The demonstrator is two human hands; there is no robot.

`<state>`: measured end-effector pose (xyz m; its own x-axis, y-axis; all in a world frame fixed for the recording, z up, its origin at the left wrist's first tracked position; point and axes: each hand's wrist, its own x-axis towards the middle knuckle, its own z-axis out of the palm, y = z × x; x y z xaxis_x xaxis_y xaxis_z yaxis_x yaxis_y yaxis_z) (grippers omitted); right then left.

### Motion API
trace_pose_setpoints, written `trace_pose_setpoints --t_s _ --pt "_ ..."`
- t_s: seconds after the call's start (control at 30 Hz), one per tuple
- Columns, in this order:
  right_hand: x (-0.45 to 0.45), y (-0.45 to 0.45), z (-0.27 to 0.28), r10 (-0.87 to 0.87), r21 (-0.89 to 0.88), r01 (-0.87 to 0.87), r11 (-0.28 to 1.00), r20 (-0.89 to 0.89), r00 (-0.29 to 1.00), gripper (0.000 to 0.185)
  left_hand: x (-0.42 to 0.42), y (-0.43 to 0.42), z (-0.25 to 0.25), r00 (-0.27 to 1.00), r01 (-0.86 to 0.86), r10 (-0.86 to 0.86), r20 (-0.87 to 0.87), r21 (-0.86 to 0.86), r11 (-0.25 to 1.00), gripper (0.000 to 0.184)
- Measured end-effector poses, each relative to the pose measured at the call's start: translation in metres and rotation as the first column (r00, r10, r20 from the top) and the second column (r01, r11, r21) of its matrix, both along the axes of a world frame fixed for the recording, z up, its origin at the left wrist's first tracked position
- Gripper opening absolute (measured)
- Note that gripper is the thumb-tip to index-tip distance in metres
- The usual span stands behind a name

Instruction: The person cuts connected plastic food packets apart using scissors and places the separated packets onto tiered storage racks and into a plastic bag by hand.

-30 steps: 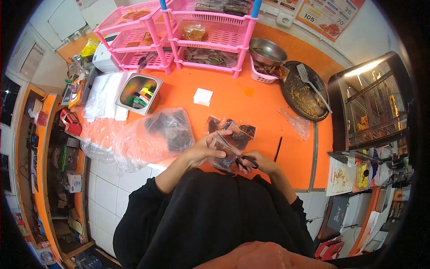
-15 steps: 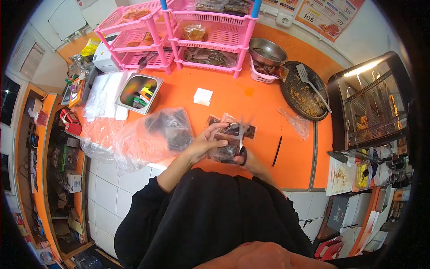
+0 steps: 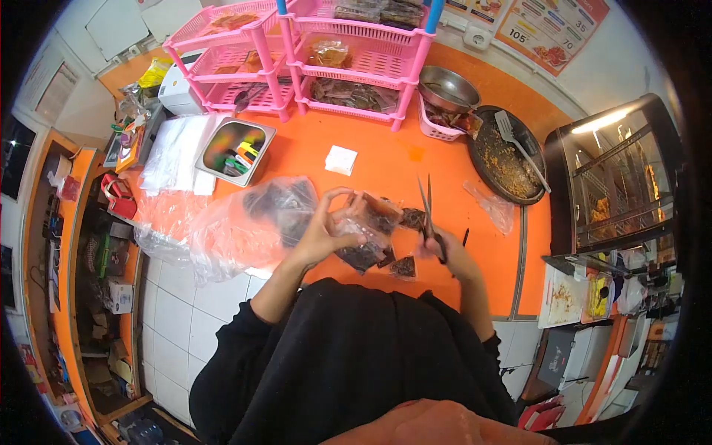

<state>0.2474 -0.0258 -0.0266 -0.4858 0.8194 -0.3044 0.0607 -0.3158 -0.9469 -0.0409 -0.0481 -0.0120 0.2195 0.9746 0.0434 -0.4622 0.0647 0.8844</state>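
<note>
In my left hand (image 3: pixel 324 236) are clear plastic packets (image 3: pixel 363 248) with dark contents, pinched between thumb and fingers. My right hand (image 3: pixel 449 254) grips black-handled scissors (image 3: pixel 427 211), whose slightly parted blades point away from me, to the right of the packets. A small dark packet (image 3: pixel 403 267) lies on the orange table (image 3: pixel 289 152) below the held ones, and another (image 3: pixel 412 218) lies just left of the blades. Part of a thin black stick (image 3: pixel 466 236) shows beside my right hand.
A large plastic bag (image 3: pixel 245 222) lies to the left, near a metal container (image 3: pixel 236 151) of markers. Pink racks (image 3: pixel 352 63) stand at the back. On the right are a black pan (image 3: pixel 507 154) with a spatula and a lit display cabinet (image 3: pixel 615 170). A white paper (image 3: pixel 340 159) lies mid-table.
The scissors have moved right, away from the packets, with my right hand. My left hand has lifted and tilted its packets. A small packet now shows on the table below them.
</note>
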Motion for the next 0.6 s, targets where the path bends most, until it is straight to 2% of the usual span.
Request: trace_pose_setpoints --t_s 0.03,0.1,0.2,0.3,0.4,0.6 --pt "0.016 0.001 0.008 0.169 0.025 -0.17 0.985 0.049 0.984 0.025 -0.008 0.002 -0.001 1.0 0.009 -0.01 -0.029 -0.03 1.0 0.067" --pt "0.035 -0.001 0.032 0.478 0.048 -0.489 0.871 0.153 0.865 0.026 -0.016 0.004 0.003 0.997 0.031 -0.037 -0.074 -0.073 0.997 0.066" --pt "0.03 -0.007 0.043 0.654 -0.121 -0.644 0.756 0.19 0.732 0.036 -0.016 0.005 0.014 0.993 0.061 -0.069 -0.095 -0.078 0.995 0.066" --pt "0.015 -0.011 0.043 0.651 -0.072 -0.654 0.753 0.22 0.726 0.037 -0.007 0.006 0.015 0.992 0.089 -0.092 -0.087 -0.048 0.995 0.067" --pt "0.004 -0.009 0.045 0.604 -0.082 -0.599 0.797 0.16 0.781 0.037 -0.001 0.006 0.017 0.981 0.145 -0.151 -0.125 -0.059 0.988 0.068" --pt "0.002 -0.003 0.045 0.601 -0.078 -0.601 0.795 0.224 0.767 0.044 0.003 0.002 0.019 0.967 0.183 -0.191 -0.171 -0.065 0.981 0.069"
